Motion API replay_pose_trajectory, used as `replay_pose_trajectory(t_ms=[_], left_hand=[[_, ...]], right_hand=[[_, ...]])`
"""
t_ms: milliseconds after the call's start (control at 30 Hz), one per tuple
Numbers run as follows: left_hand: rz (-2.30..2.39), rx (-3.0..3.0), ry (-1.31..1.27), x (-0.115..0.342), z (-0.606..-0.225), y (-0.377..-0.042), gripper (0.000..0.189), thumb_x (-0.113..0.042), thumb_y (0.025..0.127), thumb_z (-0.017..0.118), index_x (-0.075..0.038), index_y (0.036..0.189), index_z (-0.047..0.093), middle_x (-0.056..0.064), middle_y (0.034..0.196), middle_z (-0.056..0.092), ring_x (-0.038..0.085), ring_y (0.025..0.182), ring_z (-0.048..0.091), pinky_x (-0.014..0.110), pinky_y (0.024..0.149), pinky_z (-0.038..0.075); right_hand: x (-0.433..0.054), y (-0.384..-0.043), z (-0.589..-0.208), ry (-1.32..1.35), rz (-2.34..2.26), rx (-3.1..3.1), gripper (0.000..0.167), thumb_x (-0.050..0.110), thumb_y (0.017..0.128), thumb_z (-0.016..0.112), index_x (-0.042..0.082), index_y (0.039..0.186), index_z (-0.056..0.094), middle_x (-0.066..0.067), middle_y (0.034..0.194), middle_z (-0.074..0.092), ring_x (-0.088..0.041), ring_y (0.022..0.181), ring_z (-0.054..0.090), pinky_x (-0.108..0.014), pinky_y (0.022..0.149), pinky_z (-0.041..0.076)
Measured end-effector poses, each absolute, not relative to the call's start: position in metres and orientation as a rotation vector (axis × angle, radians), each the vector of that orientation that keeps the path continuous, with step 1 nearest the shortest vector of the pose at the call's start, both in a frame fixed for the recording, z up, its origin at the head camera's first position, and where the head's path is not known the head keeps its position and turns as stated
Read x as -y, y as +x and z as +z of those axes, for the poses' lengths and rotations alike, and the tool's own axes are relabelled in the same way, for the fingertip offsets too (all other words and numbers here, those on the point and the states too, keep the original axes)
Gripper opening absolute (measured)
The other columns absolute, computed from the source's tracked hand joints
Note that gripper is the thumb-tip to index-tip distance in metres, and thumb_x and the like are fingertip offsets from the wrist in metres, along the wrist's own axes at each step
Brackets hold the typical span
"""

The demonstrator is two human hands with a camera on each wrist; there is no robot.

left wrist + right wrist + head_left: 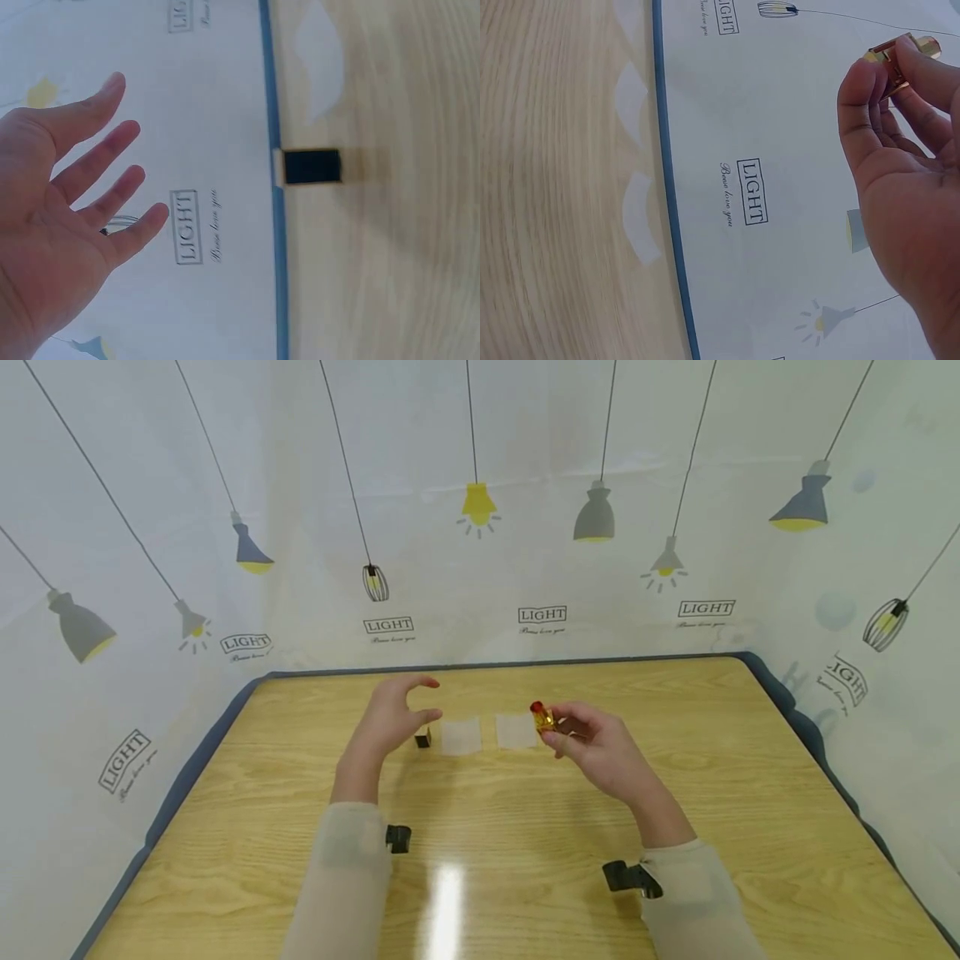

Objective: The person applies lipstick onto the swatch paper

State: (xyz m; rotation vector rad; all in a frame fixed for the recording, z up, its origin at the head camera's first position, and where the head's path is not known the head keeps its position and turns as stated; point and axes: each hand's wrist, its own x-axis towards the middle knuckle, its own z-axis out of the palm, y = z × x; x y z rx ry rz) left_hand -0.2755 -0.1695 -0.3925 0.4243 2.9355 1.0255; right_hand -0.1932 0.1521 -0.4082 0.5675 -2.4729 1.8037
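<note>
My right hand (600, 750) pinches a gold lipstick (544, 721) between thumb and fingers, its red tip pointing up and to the left. In the right wrist view, a gold end of the lipstick (929, 46) sticks out past the thumb. The left hand (386, 718) is raised, fingers spread and nothing held. Just below its thumb, on the table, stands a small black block-shaped piece with gold edges (423, 739), probably the lipstick cap. The left wrist view shows this black piece (312, 166) apart from the fingers.
Two white paper squares lie side by side on the wooden table (510, 827): a left square (461, 737) and a right square (514, 732). A lamp-printed white curtain (442, 435) surrounds the table's back and sides.
</note>
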Motion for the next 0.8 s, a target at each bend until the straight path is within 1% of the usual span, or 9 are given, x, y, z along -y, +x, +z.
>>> replay_pose_trajectory(t_ms=[100, 167, 267, 367, 467, 533, 633, 700, 800], left_hand=[[1.149, -2.903, 0.446, 0.158, -0.385, -0.266, 0.046, -0.023, 0.099, 0.078, -0.015, 0.142, 0.066, 0.012, 0.154, 0.060, 0.037, 0.153, 0.045, 0.059, 0.125, 0.038], [1.272, -2.863, 0.494, 0.148, -0.382, -0.259, 0.045, -0.023, 0.098, 0.079, -0.014, 0.141, 0.068, 0.011, 0.151, 0.064, 0.035, 0.150, 0.049, 0.059, 0.124, 0.041], [1.482, -2.762, 0.612, 0.129, -0.382, -0.248, 0.040, -0.023, 0.100, 0.078, -0.014, 0.138, 0.069, 0.008, 0.142, 0.070, 0.030, 0.141, 0.058, 0.056, 0.120, 0.046], [1.690, -2.563, 0.762, 0.109, -0.385, -0.239, 0.036, -0.021, 0.104, 0.072, -0.012, 0.139, 0.068, 0.009, 0.139, 0.071, 0.027, 0.135, 0.063, 0.052, 0.117, 0.051], [1.846, -2.319, 0.861, 0.093, -0.389, -0.233, 0.035, -0.022, 0.108, 0.064, -0.009, 0.141, 0.066, 0.013, 0.140, 0.070, 0.027, 0.136, 0.063, 0.049, 0.116, 0.053], [1.908, -2.160, 0.913, 0.085, -0.391, -0.231, 0.041, -0.028, 0.109, 0.061, -0.005, 0.143, 0.064, 0.017, 0.143, 0.067, 0.032, 0.139, 0.061, 0.047, 0.116, 0.053], [1.939, -1.990, 0.953, 0.075, -0.393, -0.230, 0.061, -0.047, 0.105, 0.058, -0.001, 0.146, 0.059, 0.021, 0.148, 0.062, 0.040, 0.142, 0.056, 0.044, 0.116, 0.053], [1.937, -1.909, 0.979, 0.069, -0.392, -0.230, 0.073, -0.057, 0.100, 0.058, -0.001, 0.148, 0.058, 0.021, 0.151, 0.060, 0.039, 0.144, 0.055, 0.045, 0.117, 0.052], [1.911, -1.857, 1.036, 0.063, -0.390, -0.230, 0.079, -0.064, 0.098, 0.058, -0.004, 0.149, 0.059, 0.018, 0.155, 0.059, 0.030, 0.144, 0.057, 0.045, 0.119, 0.050]], right_hand=[[-0.151, -0.192, -0.407, 0.559, 1.832, 2.456, 0.031, 0.005, 0.104, 0.067, -0.004, 0.134, 0.064, -0.024, 0.112, 0.072, -0.013, 0.084, 0.069, -0.025, 0.077, 0.062], [-0.151, -0.191, -0.406, 0.556, 1.841, 2.447, 0.032, 0.005, 0.104, 0.067, -0.004, 0.134, 0.064, -0.025, 0.112, 0.072, -0.014, 0.084, 0.070, -0.025, 0.077, 0.062], [-0.150, -0.189, -0.405, 0.560, 1.866, 2.426, 0.033, 0.006, 0.105, 0.066, -0.005, 0.135, 0.064, -0.026, 0.112, 0.072, -0.012, 0.084, 0.069, -0.025, 0.078, 0.062], [-0.149, -0.188, -0.402, 0.561, 1.922, 2.388, 0.034, 0.007, 0.106, 0.065, -0.006, 0.137, 0.063, -0.025, 0.111, 0.071, -0.010, 0.085, 0.068, -0.024, 0.079, 0.061], [-0.149, -0.186, -0.400, 0.562, 1.996, 2.342, 0.034, 0.008, 0.107, 0.064, -0.006, 0.138, 0.063, -0.016, 0.110, 0.071, -0.010, 0.087, 0.068, -0.023, 0.080, 0.061], [-0.149, -0.184, -0.399, 0.566, 2.036, 2.317, 0.035, 0.009, 0.107, 0.063, -0.005, 0.139, 0.063, -0.008, 0.108, 0.071, -0.010, 0.087, 0.067, -0.024, 0.081, 0.062], [-0.149, -0.182, -0.398, 0.579, 2.081, 2.285, 0.036, 0.010, 0.108, 0.063, -0.004, 0.140, 0.063, 0.003, 0.107, 0.071, -0.010, 0.088, 0.068, -0.024, 0.082, 0.062], [-0.149, -0.182, -0.398, 0.582, 2.106, 2.267, 0.036, 0.010, 0.108, 0.062, -0.004, 0.141, 0.062, 0.007, 0.110, 0.071, -0.009, 0.089, 0.068, -0.024, 0.083, 0.062], [-0.148, -0.181, -0.399, 0.593, 2.127, 2.253, 0.037, 0.010, 0.108, 0.063, -0.004, 0.142, 0.062, 0.008, 0.115, 0.071, -0.011, 0.091, 0.069, -0.024, 0.085, 0.062]])
